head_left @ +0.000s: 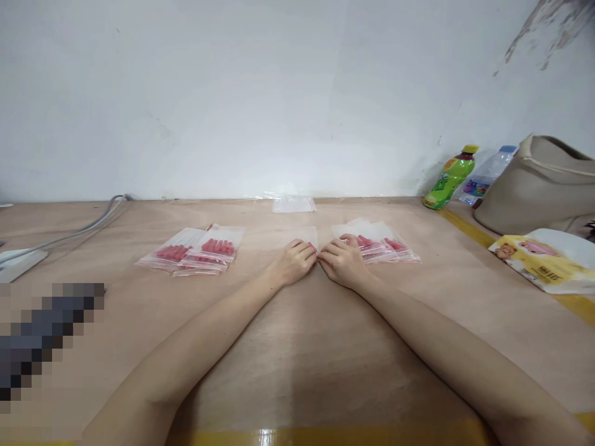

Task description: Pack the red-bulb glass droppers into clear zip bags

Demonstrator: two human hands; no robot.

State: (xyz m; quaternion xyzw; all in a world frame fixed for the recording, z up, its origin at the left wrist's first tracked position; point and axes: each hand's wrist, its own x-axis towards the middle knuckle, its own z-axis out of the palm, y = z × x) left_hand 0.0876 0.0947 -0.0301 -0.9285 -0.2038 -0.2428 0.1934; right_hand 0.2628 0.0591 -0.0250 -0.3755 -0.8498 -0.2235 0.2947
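Observation:
My left hand [296, 262] rests at the middle of the table, fingers curled and pinching the near edge of a clear zip bag [304, 233]. A bit of red shows in that bag beside my fingertips. Close against it on the right, my right hand [344, 262] is also closed, its fingertips meeting the bag's near right corner. Overlapping zip bags with small red rod-like pieces [218, 246] lie to the left. More such filled bags [379, 240] are just right of my right hand, which partly covers them. What the red pieces are, I cannot tell.
Flat clear bags [294, 204] lie by the wall. At the right stand a green bottle [450, 178], a clear bottle [488, 173] and a beige bag [539, 186], with a yellow-white packet [548, 260] nearer. A grey cable [88, 226] and a blurred-out dark object [41, 341] are left.

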